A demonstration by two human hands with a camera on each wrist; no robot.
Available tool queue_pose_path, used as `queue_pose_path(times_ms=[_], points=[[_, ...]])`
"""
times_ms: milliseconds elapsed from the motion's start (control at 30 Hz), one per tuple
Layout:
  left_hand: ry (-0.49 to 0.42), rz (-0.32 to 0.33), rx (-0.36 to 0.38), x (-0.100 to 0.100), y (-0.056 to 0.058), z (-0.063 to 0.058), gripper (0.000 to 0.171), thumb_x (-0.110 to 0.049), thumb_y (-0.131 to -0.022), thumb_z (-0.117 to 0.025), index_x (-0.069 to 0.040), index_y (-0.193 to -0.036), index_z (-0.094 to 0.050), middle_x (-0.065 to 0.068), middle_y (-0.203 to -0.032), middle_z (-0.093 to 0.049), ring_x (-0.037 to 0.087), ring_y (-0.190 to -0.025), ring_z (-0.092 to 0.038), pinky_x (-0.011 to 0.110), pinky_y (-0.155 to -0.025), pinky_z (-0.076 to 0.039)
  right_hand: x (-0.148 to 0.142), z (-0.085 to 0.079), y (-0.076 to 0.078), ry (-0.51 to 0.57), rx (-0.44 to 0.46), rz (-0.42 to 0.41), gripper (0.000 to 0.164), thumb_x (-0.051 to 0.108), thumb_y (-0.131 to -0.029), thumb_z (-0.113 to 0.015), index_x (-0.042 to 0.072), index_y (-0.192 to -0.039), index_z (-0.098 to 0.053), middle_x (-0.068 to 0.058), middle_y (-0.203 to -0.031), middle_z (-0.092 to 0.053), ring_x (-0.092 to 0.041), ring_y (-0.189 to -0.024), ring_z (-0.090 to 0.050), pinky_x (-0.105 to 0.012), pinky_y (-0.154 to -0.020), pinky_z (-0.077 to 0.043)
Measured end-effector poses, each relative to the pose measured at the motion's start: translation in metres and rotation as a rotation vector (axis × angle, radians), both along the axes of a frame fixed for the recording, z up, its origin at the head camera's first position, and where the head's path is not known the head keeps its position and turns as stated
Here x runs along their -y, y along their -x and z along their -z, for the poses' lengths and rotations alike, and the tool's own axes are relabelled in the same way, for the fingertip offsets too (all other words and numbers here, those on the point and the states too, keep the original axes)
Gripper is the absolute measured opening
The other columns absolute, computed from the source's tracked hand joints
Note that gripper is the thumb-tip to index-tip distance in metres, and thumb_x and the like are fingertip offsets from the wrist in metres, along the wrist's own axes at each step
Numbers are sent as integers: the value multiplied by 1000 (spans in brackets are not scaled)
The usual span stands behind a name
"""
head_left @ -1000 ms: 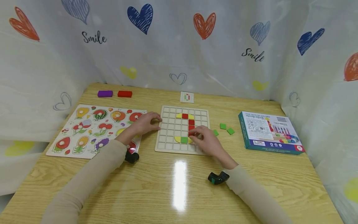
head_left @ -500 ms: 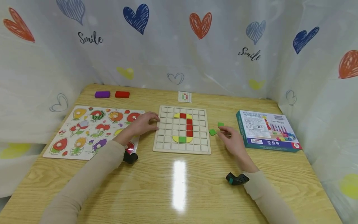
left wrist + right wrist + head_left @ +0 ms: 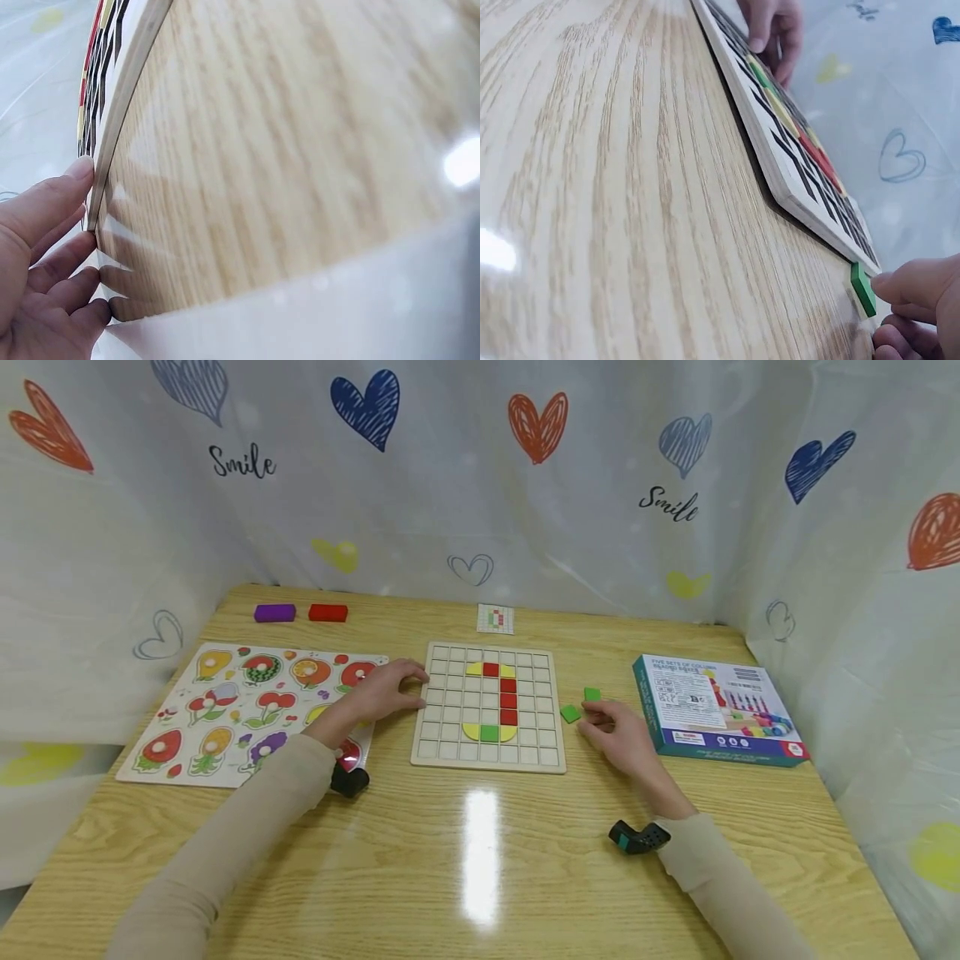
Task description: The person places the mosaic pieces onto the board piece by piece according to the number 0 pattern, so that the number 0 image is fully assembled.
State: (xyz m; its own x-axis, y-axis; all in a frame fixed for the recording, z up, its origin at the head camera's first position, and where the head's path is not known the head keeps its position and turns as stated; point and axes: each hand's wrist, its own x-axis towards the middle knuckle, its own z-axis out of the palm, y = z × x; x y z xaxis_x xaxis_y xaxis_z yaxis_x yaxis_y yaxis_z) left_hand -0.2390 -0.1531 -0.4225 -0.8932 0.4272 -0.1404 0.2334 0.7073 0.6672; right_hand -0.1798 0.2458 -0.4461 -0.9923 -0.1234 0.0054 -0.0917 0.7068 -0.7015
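A wooden grid board (image 3: 457,718) lies mid-table, with a red tile (image 3: 508,701) among several red, yellow and green pieces on it. My left hand (image 3: 381,690) touches the board's left edge with thumb and fingertips; the left wrist view shows the thumb against its side. Right of the board, my right hand (image 3: 621,737) has bent fingers low over the table beside two green square tiles, the nearer tile (image 3: 571,714) and the farther tile (image 3: 592,694). In the right wrist view, the thumb tip is right by a green tile (image 3: 863,289). Whether the fingers pinch another tile I cannot tell.
A small pattern card (image 3: 495,619) lies behind the board. On the left is a fruit puzzle board (image 3: 247,710), partly under my left forearm. Purple (image 3: 275,613) and red (image 3: 327,612) blocks lie at the back left. A boxed set (image 3: 720,710) is at the right.
My right hand has left a red tile in the board's grid and moved right to the green tiles. One of three green tiles is now hidden from view. The left hand stays at the board's edge.
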Motion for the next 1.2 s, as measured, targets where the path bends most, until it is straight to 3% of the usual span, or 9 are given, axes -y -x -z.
queue_pose_path(times_ms=[233, 500, 1067, 1200], points=[[4, -5, 6, 0, 1, 1, 42, -18, -89, -73, -3, -126, -60, 16, -145, -46, 33, -138, -36, 48, -114, -27, 7, -3, 4, -57, -8, -49, 44, 22, -92, -69, 0, -130, -61, -16, -111, -60, -28, -97, -61, -45, -86, -51], [4, -5, 7, -1, 1, 0, 41, -18, -89, -73, -3, -125, -60, 16, -144, -46, 33, -138, -36, 48, -114, -28, 12, -2, 9, -117, -76, -76, 38, 14, -91, -70, -4, -123, -64, -16, -97, -58, -26, -84, -56, -39, -74, -47], [6, 0, 12, 0, 1, 0, 42, -18, -89, -74, -3, -126, -60, 16, -144, -46, 33, -138, -36, 48, -115, -28, 15, -3, 10, -149, -107, -82, 32, 12, -92, -68, -4, -121, -66, -15, -97, -59, -25, -84, -56, -38, -72, -46], [6, -7, 22, -1, 0, -2, 42, -18, -89, -73, -3, -126, -59, 16, -145, -45, 33, -138, -36, 48, -114, -27, 18, -10, 13, -118, -83, -70, 34, 13, -94, -66, 0, -125, -65, -16, -107, -60, -28, -94, -60, -42, -80, -51]])
